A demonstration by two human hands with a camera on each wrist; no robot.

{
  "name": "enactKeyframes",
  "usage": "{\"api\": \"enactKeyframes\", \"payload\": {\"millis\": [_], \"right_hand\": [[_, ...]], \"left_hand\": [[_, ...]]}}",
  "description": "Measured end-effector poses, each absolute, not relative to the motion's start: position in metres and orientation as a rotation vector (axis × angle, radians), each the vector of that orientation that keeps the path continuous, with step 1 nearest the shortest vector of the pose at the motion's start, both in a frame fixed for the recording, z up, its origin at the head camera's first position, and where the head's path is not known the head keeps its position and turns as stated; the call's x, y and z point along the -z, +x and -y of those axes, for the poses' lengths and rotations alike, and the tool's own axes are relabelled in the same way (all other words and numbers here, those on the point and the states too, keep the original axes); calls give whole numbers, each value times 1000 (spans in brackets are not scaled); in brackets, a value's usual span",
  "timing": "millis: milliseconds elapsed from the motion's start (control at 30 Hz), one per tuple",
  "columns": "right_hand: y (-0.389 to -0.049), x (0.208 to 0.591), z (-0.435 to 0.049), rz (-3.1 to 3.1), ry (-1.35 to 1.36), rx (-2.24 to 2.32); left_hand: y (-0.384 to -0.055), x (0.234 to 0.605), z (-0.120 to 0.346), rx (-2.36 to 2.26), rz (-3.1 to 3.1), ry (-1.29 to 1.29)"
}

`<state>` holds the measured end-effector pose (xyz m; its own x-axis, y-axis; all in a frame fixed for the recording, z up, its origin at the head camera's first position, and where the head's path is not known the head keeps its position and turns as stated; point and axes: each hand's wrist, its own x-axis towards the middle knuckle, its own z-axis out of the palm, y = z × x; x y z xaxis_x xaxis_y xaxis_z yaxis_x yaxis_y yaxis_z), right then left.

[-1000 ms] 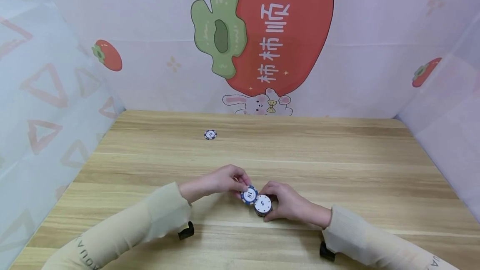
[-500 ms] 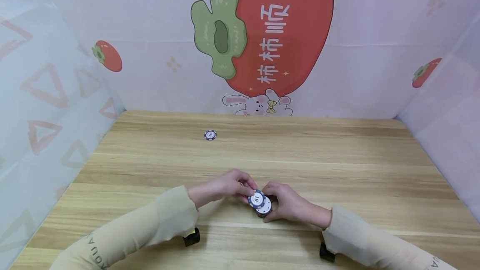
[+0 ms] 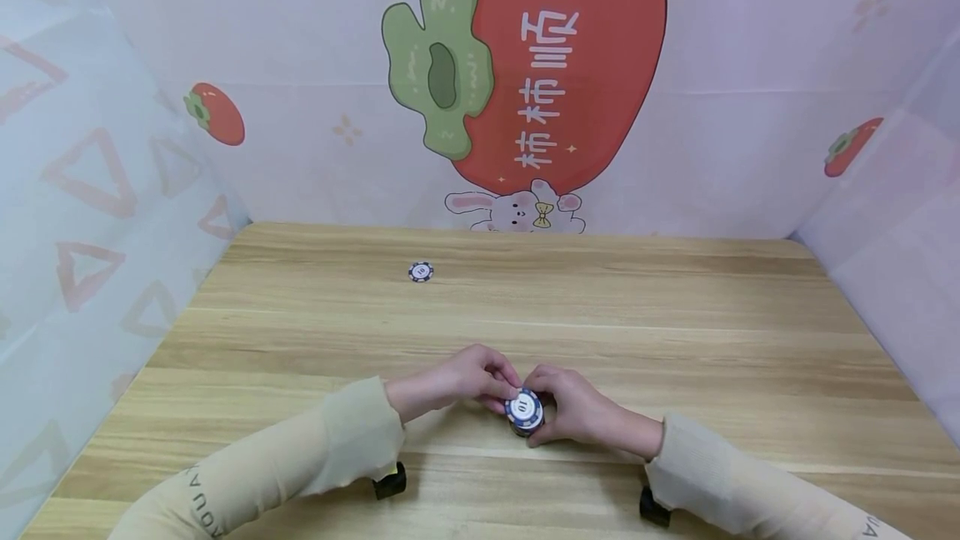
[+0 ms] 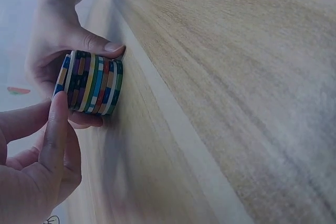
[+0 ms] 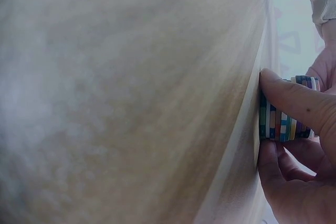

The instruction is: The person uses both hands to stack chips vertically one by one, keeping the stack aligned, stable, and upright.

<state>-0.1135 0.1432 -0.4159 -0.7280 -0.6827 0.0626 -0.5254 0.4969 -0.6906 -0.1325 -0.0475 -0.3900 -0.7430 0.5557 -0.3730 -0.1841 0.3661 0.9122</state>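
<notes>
A blue-and-white poker chip (image 3: 524,409) marked 10 lies over the top of a stack of poker chips (image 4: 97,85), tilted slightly against it in the left wrist view. My left hand (image 3: 480,377) pinches this chip by its left edge between thumb and fingers. From the other side, my right hand (image 3: 581,413) curls thumb and fingers round the stack. The stack stands upright on the table, its edges striped in several colours, as the right wrist view also shows. My right fingers hide part of its side.
Towards the back of the wooden table (image 3: 660,290), left of the middle, a single dark blue poker chip (image 3: 421,272) marked 10 lies flat. Printed cloth walls (image 3: 300,157) rise at the back and both sides.
My left hand has moved right and slightly nearer, carrying the blue chip from beside the stack to over its white top chip. My right hand has stayed put round the stack.
</notes>
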Motion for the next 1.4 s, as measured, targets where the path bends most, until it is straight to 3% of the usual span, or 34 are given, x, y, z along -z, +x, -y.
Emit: {"api": "enactKeyframes", "payload": {"millis": [1033, 1400], "right_hand": [[-114, 417, -144, -2512, -1033, 1061], [-113, 416, -144, -2539, -1041, 1025]], "left_hand": [[-130, 387, 40, -1367, -2083, 344], [-160, 386, 60, -856, -2471, 865]]}}
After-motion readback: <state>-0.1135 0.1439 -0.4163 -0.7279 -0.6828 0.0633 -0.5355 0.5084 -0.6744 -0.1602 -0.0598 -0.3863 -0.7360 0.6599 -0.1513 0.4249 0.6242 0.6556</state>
